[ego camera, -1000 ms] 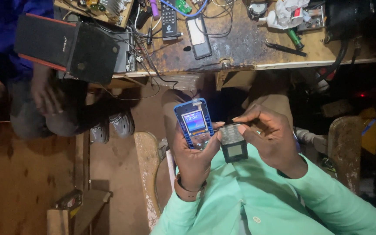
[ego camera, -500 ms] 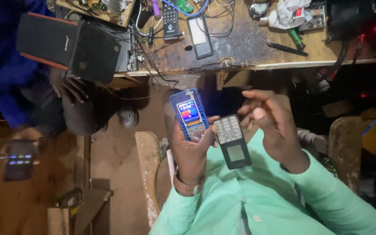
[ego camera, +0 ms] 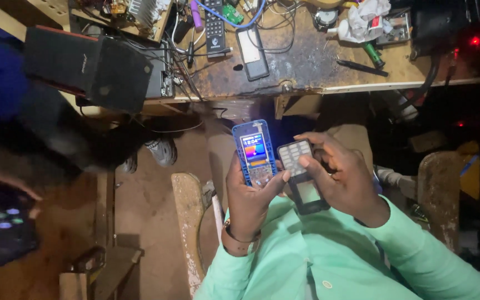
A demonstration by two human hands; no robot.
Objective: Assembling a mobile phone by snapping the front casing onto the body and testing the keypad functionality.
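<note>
Our left hand grips a blue keypad phone with its screen lit. Our right hand clasps a black phone front cover, just beside it.

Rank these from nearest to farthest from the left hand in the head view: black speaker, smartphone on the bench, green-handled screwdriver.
From the left hand:
1. Smartphone, straight ahead on the bench.
2. Black speaker, far left bench edge.
3. Green-handled screwdriver, right side of bench; close to the speaker's distance, hard to separate.

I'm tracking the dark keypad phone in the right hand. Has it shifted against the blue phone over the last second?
Yes. The dark keypad phone now sits higher, its keypad level with the blue phone; earlier it was lower, by that phone's bottom end.
</note>
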